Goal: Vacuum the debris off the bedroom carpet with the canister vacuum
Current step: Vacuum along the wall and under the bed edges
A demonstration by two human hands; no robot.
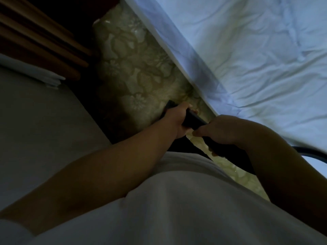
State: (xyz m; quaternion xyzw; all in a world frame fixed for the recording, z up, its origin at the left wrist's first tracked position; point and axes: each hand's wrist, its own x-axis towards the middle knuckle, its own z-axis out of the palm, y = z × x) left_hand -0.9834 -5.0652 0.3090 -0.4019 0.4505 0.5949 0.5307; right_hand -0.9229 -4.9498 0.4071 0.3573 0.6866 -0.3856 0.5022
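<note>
Dim room. A person in a pale shirt (pixel 177 200) holds a smooth black vacuum wand (pixel 192 120) just beside the bed (pixel 256 59), whose wrinkled white sheet hangs over its edge. The left hand (pixel 177 119) clasps the wand with its fingers wrapped round it; the right hand (pixel 223 129) grips it nearer the body. The wand slants over the pale, flower-patterned carpet (pixel 138 73) alongside the bed. A dark curved hose (pixel 311 152) crosses the bed's sheet.

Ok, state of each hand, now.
Left hand: closed, holding the wand.
Right hand: closed, holding the wand further back.
</note>
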